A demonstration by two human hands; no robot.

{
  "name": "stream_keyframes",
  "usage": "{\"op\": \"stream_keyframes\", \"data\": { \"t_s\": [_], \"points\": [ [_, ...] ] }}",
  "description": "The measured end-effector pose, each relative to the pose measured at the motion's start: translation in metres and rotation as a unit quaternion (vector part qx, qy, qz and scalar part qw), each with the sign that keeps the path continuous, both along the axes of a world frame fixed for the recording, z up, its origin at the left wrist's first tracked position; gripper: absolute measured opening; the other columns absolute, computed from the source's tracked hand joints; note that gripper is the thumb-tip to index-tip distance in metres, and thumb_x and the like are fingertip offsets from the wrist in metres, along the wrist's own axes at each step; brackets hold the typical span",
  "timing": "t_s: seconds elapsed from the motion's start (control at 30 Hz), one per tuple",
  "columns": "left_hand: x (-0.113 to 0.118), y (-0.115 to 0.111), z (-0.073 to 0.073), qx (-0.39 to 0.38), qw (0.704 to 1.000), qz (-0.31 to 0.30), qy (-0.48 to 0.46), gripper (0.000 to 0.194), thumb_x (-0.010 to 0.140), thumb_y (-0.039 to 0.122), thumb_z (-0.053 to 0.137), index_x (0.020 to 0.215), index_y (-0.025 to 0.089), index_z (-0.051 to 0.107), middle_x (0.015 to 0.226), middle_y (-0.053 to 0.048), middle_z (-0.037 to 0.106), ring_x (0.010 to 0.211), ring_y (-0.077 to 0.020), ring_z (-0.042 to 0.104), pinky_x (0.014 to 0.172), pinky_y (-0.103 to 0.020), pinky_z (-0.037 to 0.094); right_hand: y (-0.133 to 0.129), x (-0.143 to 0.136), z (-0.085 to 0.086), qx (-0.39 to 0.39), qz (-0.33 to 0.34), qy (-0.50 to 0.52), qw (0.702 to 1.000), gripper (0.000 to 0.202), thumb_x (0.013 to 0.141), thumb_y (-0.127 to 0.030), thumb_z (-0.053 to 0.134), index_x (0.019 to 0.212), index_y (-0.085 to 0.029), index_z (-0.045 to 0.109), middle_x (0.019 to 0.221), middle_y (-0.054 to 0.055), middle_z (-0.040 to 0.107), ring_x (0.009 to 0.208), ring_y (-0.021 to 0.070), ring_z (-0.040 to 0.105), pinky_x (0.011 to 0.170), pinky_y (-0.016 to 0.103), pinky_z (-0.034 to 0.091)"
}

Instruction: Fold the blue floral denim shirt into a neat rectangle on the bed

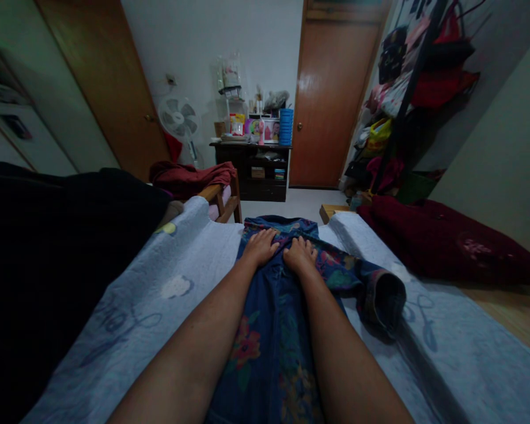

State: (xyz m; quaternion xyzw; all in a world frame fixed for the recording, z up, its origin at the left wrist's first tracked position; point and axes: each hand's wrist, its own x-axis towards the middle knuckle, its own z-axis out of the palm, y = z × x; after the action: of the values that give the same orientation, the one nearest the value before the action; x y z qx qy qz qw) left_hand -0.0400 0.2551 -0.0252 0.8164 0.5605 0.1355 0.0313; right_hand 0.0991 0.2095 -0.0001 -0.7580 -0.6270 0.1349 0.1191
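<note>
Left hand (261, 247): palm-down, my fingers parted
Right hand (300, 254): likewise
Floral blue denim garment (277, 312): wrinkled beneath; tubular cuff (371, 301), four o'clock

On the blanket (212, 253), garment (274, 306); near left, cloth (70, 247); to the right, bundle (437, 241); at the far side, cabinet (264, 191) between fan (179, 118) on the left and door (331, 106) on the right.

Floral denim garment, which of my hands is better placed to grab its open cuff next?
Your right hand, probably: it rests on the garment, nearer the open cuff; your left hand lies farther across.
</note>
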Motion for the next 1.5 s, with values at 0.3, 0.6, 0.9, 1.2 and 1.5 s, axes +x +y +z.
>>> {"op": "stream_keyframes", "data": {
  "t_s": [0.3,0.6,0.9,1.2,1.5],
  "points": [
    [-0.0002,0.0028,-0.0031,0.001,1.000,0.000,0.005,0.052,0.097,0.044,0.037,0.145,0.025,0.036,0.154,-0.005,0.037,0.143,-0.0247,0.031,0.115,-0.043,0.026,-0.0007,0.0003,0.0001,0.007,0.003,-0.003,1.000,0.059,0.089,-0.035,0.039,0.144,-0.015,0.040,0.157,0.011,0.029,0.144,0.0318,0.020,0.114,0.053,0.017],
    [0.0004,0.0047,-0.0063,0.001,1.000,0.008,-0.006,0.058,0.096,0.044,0.038,0.147,0.017,0.033,0.154,-0.008,0.037,0.143,-0.0258,0.030,0.116,-0.044,0.025,-0.0016,0.0001,0.0003,0.004,-0.001,-0.005,1.000,0.060,0.089,-0.036,0.039,0.145,-0.016,0.039,0.158,0.010,0.027,0.145,0.0310,0.019,0.114,0.052,0.017],
    [0.0006,0.0049,-0.0055,-0.013,1.000,0.018,-0.004,0.058,0.096,0.046,0.037,0.148,0.020,0.032,0.156,-0.007,0.034,0.145,-0.0263,0.026,0.117,-0.045,0.023,-0.0036,-0.0004,0.0023,0.005,-0.020,0.001,1.000,0.060,0.088,-0.036,0.042,0.145,-0.016,0.040,0.157,0.014,0.027,0.145,0.0318,0.020,0.114,0.051,0.016],
    [0.0007,0.0043,-0.0032,-0.008,1.000,0.019,0.013,0.057,0.096,0.046,0.036,0.147,0.020,0.034,0.155,-0.008,0.035,0.144,-0.0258,0.027,0.116,-0.044,0.025,-0.0036,-0.0002,0.0045,-0.006,-0.039,0.003,0.999,0.063,0.088,-0.038,0.044,0.146,-0.015,0.038,0.157,0.016,0.025,0.145,0.0319,0.018,0.114,0.050,0.016],
    [-0.0001,0.0035,-0.0034,0.006,1.000,0.009,0.001,0.057,0.096,0.046,0.037,0.146,0.019,0.035,0.154,-0.008,0.037,0.143,-0.0260,0.029,0.116,-0.043,0.026,-0.0038,0.0023,0.0065,-0.016,-0.030,0.006,0.999,0.064,0.088,-0.040,0.043,0.147,-0.016,0.037,0.158,0.016,0.024,0.145,0.0317,0.018,0.114,0.049,0.015]
  ]
}}
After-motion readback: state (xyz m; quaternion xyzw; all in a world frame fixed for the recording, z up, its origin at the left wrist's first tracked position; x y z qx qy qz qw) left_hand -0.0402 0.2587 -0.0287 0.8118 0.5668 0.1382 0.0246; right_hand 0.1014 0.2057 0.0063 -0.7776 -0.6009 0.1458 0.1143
